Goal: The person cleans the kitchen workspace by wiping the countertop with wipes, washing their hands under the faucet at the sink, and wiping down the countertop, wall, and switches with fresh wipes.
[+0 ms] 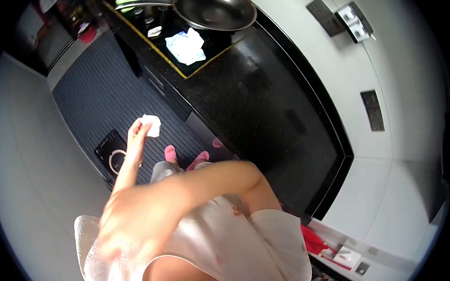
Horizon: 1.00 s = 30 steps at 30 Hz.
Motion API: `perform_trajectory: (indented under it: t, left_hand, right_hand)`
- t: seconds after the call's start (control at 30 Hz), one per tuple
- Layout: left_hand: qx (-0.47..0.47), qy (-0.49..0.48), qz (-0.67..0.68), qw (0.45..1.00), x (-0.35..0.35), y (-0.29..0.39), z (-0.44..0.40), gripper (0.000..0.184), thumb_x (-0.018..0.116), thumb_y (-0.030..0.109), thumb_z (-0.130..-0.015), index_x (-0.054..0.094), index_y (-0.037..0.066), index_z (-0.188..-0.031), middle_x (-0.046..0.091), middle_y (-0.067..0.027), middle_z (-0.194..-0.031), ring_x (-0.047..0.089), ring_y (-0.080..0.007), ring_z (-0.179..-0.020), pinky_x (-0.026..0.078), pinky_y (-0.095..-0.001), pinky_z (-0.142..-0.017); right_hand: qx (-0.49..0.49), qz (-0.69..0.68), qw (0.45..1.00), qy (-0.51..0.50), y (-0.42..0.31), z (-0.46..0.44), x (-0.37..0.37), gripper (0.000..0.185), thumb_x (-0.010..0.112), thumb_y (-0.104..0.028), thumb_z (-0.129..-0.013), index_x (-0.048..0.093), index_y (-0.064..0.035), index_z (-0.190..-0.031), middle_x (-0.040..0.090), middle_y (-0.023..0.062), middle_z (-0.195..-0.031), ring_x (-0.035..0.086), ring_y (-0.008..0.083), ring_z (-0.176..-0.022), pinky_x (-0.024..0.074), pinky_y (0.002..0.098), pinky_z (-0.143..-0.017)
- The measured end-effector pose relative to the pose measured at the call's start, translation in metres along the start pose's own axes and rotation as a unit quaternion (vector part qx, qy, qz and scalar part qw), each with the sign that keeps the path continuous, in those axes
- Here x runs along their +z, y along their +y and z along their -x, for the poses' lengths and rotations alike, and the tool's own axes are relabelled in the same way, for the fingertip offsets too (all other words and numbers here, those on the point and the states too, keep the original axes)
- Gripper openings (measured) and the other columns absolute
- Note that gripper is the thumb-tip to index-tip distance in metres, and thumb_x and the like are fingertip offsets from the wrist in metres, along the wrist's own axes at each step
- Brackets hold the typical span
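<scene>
The left hand pinches 1 white tissue by its edge, probably leaving most uncovered. The right hand, blurred, crosses before the left arm; I cannot tell its grip. Beyond, 1 pan sits near crumpled wipes.

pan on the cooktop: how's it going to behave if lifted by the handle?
Likely bowl-heavy: the pan is wide and deep, the handle long and slim. Probably rigid, not fragile, as it looks metallic. Its rounded sides suggest it may rock if nudged.
</scene>
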<state>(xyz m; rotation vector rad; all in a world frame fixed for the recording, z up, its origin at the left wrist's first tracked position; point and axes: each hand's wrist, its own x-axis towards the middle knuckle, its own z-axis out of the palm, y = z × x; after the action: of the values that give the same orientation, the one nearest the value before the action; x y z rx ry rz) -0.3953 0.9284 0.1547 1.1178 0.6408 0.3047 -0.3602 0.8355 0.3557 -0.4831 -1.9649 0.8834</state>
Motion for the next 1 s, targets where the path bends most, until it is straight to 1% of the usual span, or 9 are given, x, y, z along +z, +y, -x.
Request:
perform_trajectory:
  t: [0.13,0.2,0.3,0.6,0.7,0.83,0.87,0.97,1.0]
  left_hand:
    - [0.007,-0.036,-0.021,0.999,0.024,0.004,-0.023,0.013,0.051,0.017,-0.082,0.054,0.005,-0.085,0.057,0.0011,-0.076,0.051,-0.0047,-0.068,0.041,-0.0196,-0.061]
    - [0.031,-0.100,-0.105,0.989,0.044,-0.003,-0.025,0.011,0.052,0.013,-0.081,0.054,0.003,-0.086,0.056,0.0015,-0.075,0.050,-0.0041,-0.068,0.039,-0.0183,-0.060]
    - [0.037,-0.253,-0.191,0.948,0.091,-0.016,-0.014,0.009,0.052,0.008,-0.081,0.055,0.002,-0.087,0.055,0.0018,-0.074,0.050,-0.0035,-0.067,0.040,-0.0182,-0.058]
    - [-0.108,-0.530,-0.133,0.831,0.227,-0.045,-0.008,0.013,0.054,0.010,-0.082,0.058,0.000,-0.089,0.053,-0.0013,-0.079,0.053,-0.0060,-0.067,0.042,-0.0162,-0.050]
    - [-0.123,-0.589,-0.171,0.780,0.253,-0.066,-0.015,0.012,0.052,0.005,-0.082,0.057,-0.002,-0.090,0.054,-0.0036,-0.086,0.051,-0.0067,-0.075,0.041,-0.0200,-0.064]
    - [0.069,-0.644,-0.220,0.729,0.306,-0.087,-0.039,0.018,0.055,0.014,-0.080,0.058,0.000,-0.092,0.057,-0.0095,-0.089,0.055,-0.0193,-0.086,0.045,-0.0305,-0.073]
    - [0.197,-0.633,-0.310,0.681,0.323,-0.094,-0.060,0.026,0.054,0.020,-0.080,0.056,0.001,-0.097,0.054,-0.0138,-0.098,0.050,-0.0255,-0.096,0.039,-0.0363,-0.082]
    - [0.438,-0.389,-0.596,0.550,0.370,-0.150,-0.133,0.052,0.048,0.040,-0.079,0.044,0.004,-0.117,0.034,-0.0206,-0.126,0.027,-0.0379,-0.120,0.022,-0.0466,-0.098]
    - [0.413,-0.348,-0.634,0.554,0.391,-0.177,-0.160,0.058,0.045,0.045,-0.079,0.037,0.007,-0.122,0.026,-0.0192,-0.131,0.019,-0.0383,-0.123,0.017,-0.0494,-0.099]
  right_hand:
    - [0.307,0.035,0.917,0.252,0.029,0.124,0.018,0.020,0.055,-0.020,-0.077,0.050,-0.0040,-0.066,0.052,0.0076,-0.063,0.053,0.0195,-0.058,0.0403,0.0324,-0.054]
    - [0.451,-0.009,0.766,0.459,0.031,0.185,0.050,0.017,0.055,-0.020,-0.081,0.052,-0.0036,-0.079,0.051,0.0041,-0.063,0.052,0.0106,-0.061,0.0408,0.0264,-0.056]
    - [0.429,0.036,0.632,0.645,0.011,0.239,0.076,0.024,0.054,-0.014,-0.082,0.045,-0.0029,-0.101,0.053,0.0037,-0.075,0.052,0.0088,-0.064,0.0419,0.0215,-0.060]
    - [0.446,0.150,0.496,0.730,-0.034,0.305,0.103,0.023,0.049,-0.021,-0.083,0.046,0.0008,-0.076,0.048,0.0102,-0.065,0.047,0.0162,-0.058,0.0382,0.0274,-0.055]
    - [0.412,0.120,0.473,0.770,-0.053,0.314,0.105,0.022,0.048,-0.020,-0.084,0.045,0.0007,-0.076,0.048,0.0102,-0.065,0.044,0.0155,-0.058,0.0371,0.0277,-0.055]
    - [0.451,0.133,0.418,0.777,-0.073,0.350,0.142,0.021,0.048,-0.020,-0.083,0.047,0.0005,-0.076,0.049,0.0074,-0.066,0.044,0.0110,-0.062,0.0375,0.0271,-0.057]
    - [0.437,0.126,0.382,0.804,-0.079,0.358,0.154,0.021,0.049,-0.019,-0.083,0.048,0.0007,-0.077,0.050,0.0058,-0.067,0.044,0.0104,-0.063,0.0372,0.0265,-0.057]
    - [0.412,0.128,0.206,0.878,-0.087,0.376,0.191,0.018,0.049,-0.017,-0.083,0.052,0.0007,-0.080,0.050,0.0006,-0.069,0.044,0.0080,-0.065,0.0359,0.0241,-0.056]
    - [0.393,0.136,0.182,0.891,-0.092,0.376,0.197,0.018,0.048,-0.017,-0.084,0.052,0.0002,-0.080,0.050,0.0000,-0.069,0.043,0.0074,-0.064,0.0353,0.0234,-0.056]
